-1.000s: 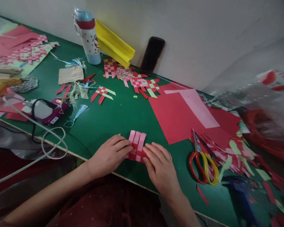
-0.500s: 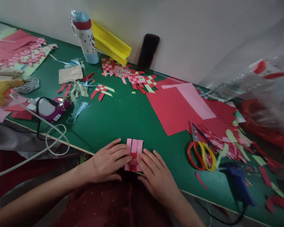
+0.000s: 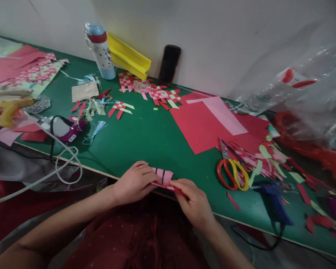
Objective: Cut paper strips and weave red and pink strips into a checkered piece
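Note:
Between my two hands, at the front edge of the green table (image 3: 145, 140), is a woven piece of pink and red paper strips (image 3: 164, 175). It is tilted up off the tabletop, with its loose pink strip ends pointing away from me. My left hand (image 3: 137, 181) is closed on its left side, fingers curled over it. On the other side my right hand (image 3: 192, 198) pinches the right edge, where a red strip shows along the fingers. The underside of the weave is hidden.
Scissors (image 3: 232, 173) and a blue glue gun (image 3: 277, 205) lie to the right, near red paper sheets (image 3: 193, 130) and cut strips. A bottle (image 3: 102, 56), a phone (image 3: 170, 64) and a yellow tray (image 3: 128, 56) stand at the wall. Left are tassels (image 3: 98, 130) and a yellow glue gun (image 3: 11, 112).
The woven paper lay flat under my spread fingers; now it is lifted and tilted. Both hands have closed on its sides. The view has shifted slightly.

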`<state>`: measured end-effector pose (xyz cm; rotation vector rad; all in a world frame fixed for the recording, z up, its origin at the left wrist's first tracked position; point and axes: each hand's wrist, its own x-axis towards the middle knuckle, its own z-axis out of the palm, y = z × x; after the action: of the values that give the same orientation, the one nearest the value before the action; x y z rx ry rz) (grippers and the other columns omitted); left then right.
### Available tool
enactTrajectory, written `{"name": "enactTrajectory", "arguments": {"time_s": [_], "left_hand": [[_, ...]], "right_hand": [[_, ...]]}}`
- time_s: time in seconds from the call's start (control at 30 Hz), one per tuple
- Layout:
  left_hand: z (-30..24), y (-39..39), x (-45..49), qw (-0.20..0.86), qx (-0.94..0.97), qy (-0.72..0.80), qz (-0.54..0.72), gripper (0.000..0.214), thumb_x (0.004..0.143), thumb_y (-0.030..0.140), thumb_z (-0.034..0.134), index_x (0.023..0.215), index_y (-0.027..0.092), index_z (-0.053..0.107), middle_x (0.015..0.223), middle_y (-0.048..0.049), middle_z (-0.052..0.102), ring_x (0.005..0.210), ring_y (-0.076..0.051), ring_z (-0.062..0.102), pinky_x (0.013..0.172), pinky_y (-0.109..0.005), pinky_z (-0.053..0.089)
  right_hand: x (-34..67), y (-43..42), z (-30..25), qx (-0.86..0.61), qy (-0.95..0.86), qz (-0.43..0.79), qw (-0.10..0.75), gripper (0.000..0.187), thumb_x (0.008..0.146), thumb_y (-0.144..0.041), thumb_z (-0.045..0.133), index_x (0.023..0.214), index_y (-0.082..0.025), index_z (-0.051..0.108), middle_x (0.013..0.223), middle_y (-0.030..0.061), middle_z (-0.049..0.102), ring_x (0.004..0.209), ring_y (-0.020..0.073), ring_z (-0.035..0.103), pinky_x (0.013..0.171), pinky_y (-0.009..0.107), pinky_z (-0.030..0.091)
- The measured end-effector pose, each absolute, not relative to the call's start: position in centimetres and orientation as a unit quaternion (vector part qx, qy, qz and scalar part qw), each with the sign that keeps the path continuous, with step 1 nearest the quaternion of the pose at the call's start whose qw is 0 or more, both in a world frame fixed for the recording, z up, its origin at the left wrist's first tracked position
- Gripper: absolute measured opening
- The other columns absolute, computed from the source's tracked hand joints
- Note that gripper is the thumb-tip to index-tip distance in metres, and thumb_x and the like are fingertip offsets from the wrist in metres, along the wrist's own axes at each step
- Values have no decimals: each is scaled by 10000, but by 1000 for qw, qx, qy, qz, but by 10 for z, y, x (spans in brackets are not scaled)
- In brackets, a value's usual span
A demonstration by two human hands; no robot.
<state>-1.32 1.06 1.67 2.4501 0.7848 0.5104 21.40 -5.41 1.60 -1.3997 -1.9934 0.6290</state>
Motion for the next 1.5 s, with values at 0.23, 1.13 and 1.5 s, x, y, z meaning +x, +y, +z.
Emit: {"name": "enactTrajectory", "arguments": {"time_s": [0.23,1.13,1.5], "left_hand": [[33,36,1,458,775,392,192,182,882,327,562,872,169,650,792,-12,668,715,-142,600,666,-241,430],[28,68,7,653,624,362,231,336,751,305,677,1025,151,557,932,-42,645,815,-169,604,695,-272,477],[24,61,14,681,561,401,248,440,704,218,701,1051,192,432,800,29,594,674,-117,582,580,-232,474]], "right_hand": [[219,-16,50,-595,-593,467,275,295,855,-417,572,1018,-218,717,958,33,750,891,223,688,797,325,533],[221,26,37,-572,-470,567,361,383,726,-348,742,1069,-184,692,1027,83,735,909,237,675,786,392,556],[215,27,33,-574,-451,572,374,396,711,-361,751,1047,-165,682,1026,93,722,919,240,663,783,398,566]]}}
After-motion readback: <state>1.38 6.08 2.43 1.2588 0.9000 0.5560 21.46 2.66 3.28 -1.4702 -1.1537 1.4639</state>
